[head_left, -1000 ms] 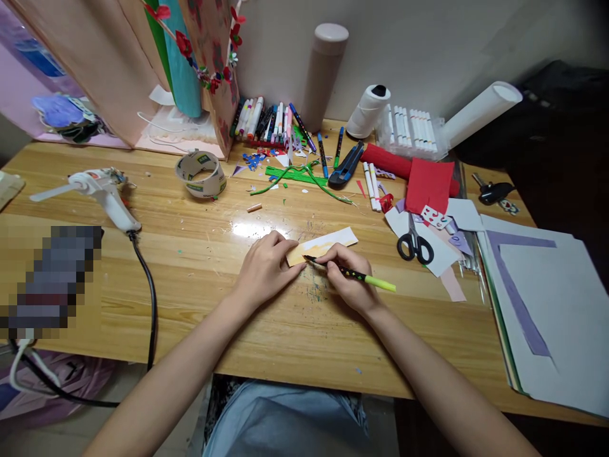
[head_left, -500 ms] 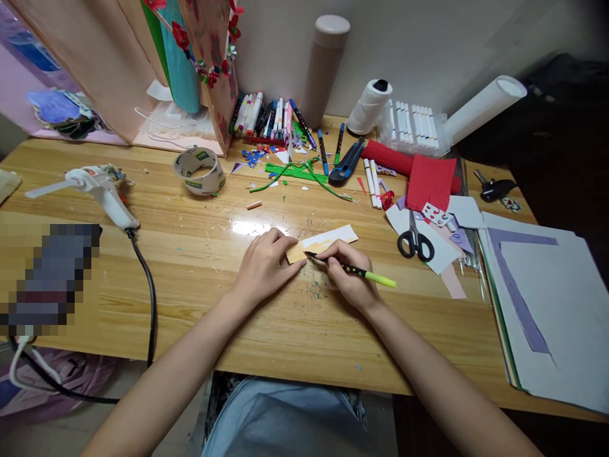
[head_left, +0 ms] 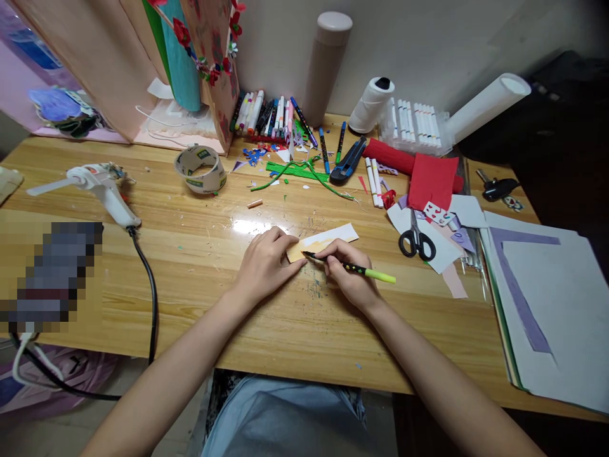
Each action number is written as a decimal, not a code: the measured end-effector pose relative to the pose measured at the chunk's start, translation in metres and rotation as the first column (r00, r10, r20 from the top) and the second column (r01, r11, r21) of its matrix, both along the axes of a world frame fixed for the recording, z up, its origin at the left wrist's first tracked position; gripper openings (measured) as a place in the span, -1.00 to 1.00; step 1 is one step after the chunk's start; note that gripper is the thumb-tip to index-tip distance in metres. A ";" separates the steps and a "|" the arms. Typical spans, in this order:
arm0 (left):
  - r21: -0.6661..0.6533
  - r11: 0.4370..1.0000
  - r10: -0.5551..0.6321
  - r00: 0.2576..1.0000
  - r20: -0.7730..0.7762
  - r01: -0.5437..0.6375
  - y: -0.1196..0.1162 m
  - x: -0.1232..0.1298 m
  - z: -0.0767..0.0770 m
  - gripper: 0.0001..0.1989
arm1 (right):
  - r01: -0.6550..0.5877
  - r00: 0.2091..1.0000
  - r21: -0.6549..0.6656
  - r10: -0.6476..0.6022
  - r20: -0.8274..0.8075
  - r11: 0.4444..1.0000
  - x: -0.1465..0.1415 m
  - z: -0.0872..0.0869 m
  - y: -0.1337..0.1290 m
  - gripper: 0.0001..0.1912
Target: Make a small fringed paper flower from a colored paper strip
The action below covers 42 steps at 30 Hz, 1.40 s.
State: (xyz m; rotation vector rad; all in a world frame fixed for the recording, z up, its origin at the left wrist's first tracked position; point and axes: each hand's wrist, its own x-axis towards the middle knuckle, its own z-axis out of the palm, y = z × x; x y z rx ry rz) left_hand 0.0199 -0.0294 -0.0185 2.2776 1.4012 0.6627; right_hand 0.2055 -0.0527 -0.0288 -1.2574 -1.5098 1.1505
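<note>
A small white paper strip [head_left: 328, 238] lies on the wooden table, its left part coloured yellow-orange. My left hand [head_left: 269, 260] pinches the strip's left end between thumb and fingers, against the table. In my right hand [head_left: 349, 270] is a black patterned marker [head_left: 379, 276] with a lime-green end, gripped by thumb and fingers. The marker's dark tip rests on the coloured part, close to my left fingertips.
Black scissors [head_left: 417, 244] lie on paper scraps to the right, beside a paper stack [head_left: 571, 304]. A tape roll [head_left: 200, 170] and a glue gun [head_left: 107, 193] sit left. Behind are a cutter [head_left: 348, 162], green strips [head_left: 297, 171] and markers [head_left: 264, 115].
The marker tip has shifted very slightly left on the strip. Both hands keep their holds, and the view has moved a little.
</note>
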 end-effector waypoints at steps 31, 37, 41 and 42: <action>-0.019 1.000 -0.002 1.000 0.020 0.003 0.000 0.001 -0.002 -0.76 | -0.148 0.984 -0.075 0.139 -0.116 0.986 -0.005 0.003 0.005 -0.86; -0.018 1.000 0.004 1.000 0.017 -0.004 0.000 0.001 -0.001 -0.76 | -0.135 0.986 -0.072 0.127 -0.106 0.988 -0.005 0.003 0.005 -0.86; -0.011 1.000 0.003 1.000 0.020 -0.003 0.000 0.001 -0.002 -0.76 | -0.129 0.986 -0.070 0.121 -0.111 0.989 -0.005 0.003 0.005 -0.86; -0.010 1.000 0.003 1.000 0.022 -0.002 0.000 0.001 -0.002 -0.75 | -0.131 0.986 -0.068 0.123 -0.109 0.989 -0.005 0.003 0.004 -0.86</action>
